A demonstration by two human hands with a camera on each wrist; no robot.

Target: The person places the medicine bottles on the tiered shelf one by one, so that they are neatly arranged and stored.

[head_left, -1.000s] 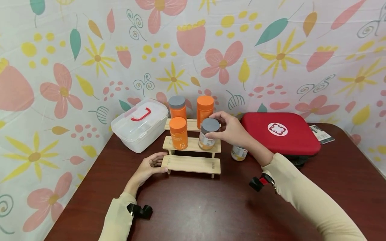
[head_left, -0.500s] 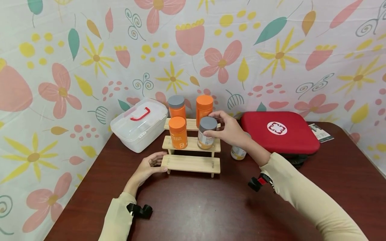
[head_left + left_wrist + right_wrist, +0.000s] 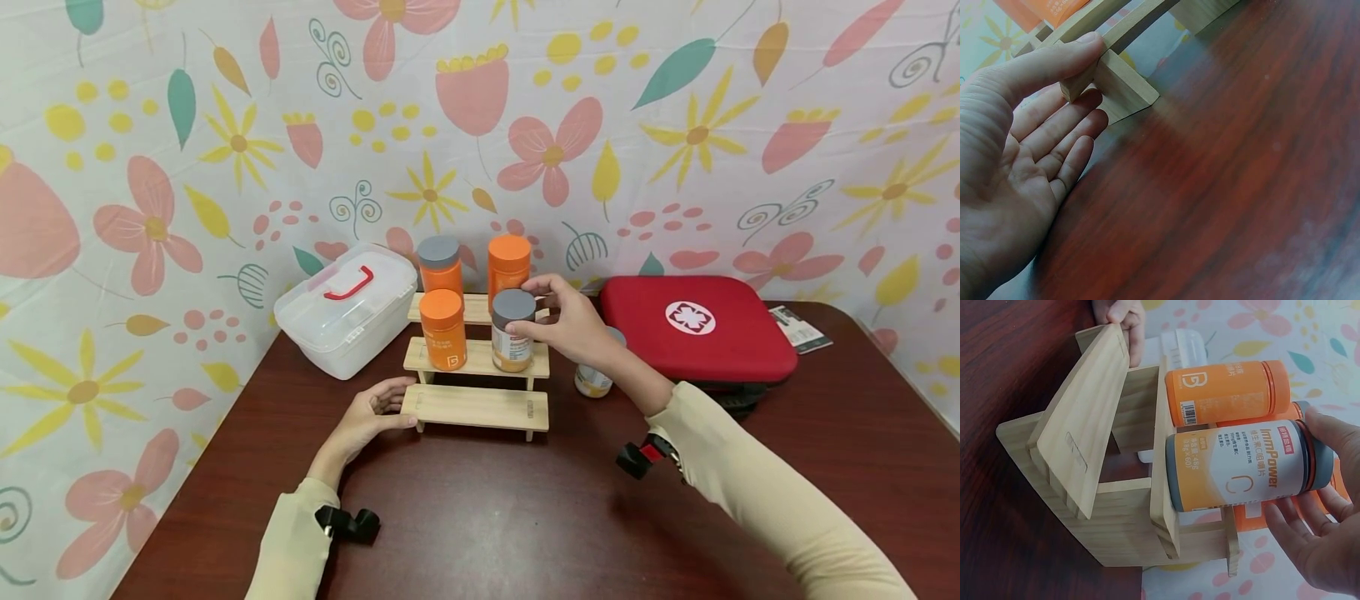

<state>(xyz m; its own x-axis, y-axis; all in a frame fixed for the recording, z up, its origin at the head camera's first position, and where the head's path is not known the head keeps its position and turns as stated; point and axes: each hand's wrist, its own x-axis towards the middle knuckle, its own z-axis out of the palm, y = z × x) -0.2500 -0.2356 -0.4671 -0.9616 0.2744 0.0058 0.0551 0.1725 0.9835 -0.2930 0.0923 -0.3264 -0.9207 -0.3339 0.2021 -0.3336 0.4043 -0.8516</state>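
My right hand (image 3: 573,321) grips a white-and-yellow vitamin C bottle (image 3: 1229,465) round its grey lid, thumb on one side and fingers on the other. The bottle stands upright at the right end of the middle tier of a three-tier wooden shelf (image 3: 472,407). Beside it on that tier is an orange bottle (image 3: 444,337) with an orange lid. My left hand (image 3: 1029,131) pinches the left end of the lowest tier, thumb on top and fingers below. On the top tier stand a grey-lidded orange bottle (image 3: 441,271) and an orange-lidded one (image 3: 509,267).
Another white-and-yellow bottle (image 3: 592,382) stands on the table right of the shelf, partly behind my right forearm. Farther right lies a red first-aid case (image 3: 697,333), with a printed card (image 3: 801,329) beside it. A clear-lidded white box (image 3: 352,325) sits back left, near the patterned cloth.
The grey-lidded white-and-yellow bottle has shifted slightly left on the middle tier, toward the orange bottle, and more of its label faces forward. My left hand has stayed on the shelf.
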